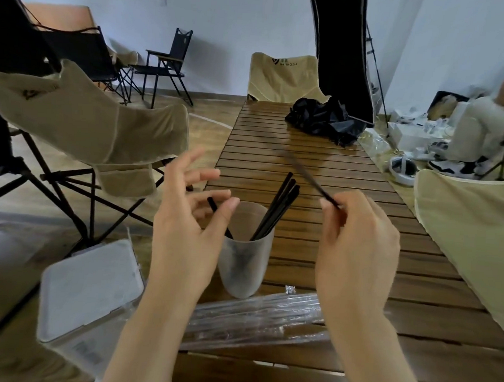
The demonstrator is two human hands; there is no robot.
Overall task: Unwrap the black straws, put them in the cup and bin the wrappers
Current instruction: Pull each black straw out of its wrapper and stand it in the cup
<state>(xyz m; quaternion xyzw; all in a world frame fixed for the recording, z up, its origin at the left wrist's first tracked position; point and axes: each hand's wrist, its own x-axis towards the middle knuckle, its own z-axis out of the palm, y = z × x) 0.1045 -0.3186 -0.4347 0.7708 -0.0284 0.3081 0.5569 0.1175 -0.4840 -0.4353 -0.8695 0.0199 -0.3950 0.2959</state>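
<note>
A frosted cup [244, 265] stands on the slatted wooden table [353, 284] between my hands. Several black straws [282, 203] lean to the right in it, and one more straw [212, 205] leans left. My left hand [183, 216] hovers beside that straw with its fingers spread, thumb close to it, gripping nothing. My right hand [358, 241] pinches the near end of a black straw [300, 170], which is motion-blurred and points up and away to the left over the table. A clear pack of wrapped straws [254, 315] lies just in front of the cup.
A white lidded bin [91, 282] stands off the table's left edge, near my left forearm. A crumpled black bag [323, 119] lies at the table's far end. Beige folding chairs [97, 126] stand left, right and beyond. A seated person [479, 125] is at the far right.
</note>
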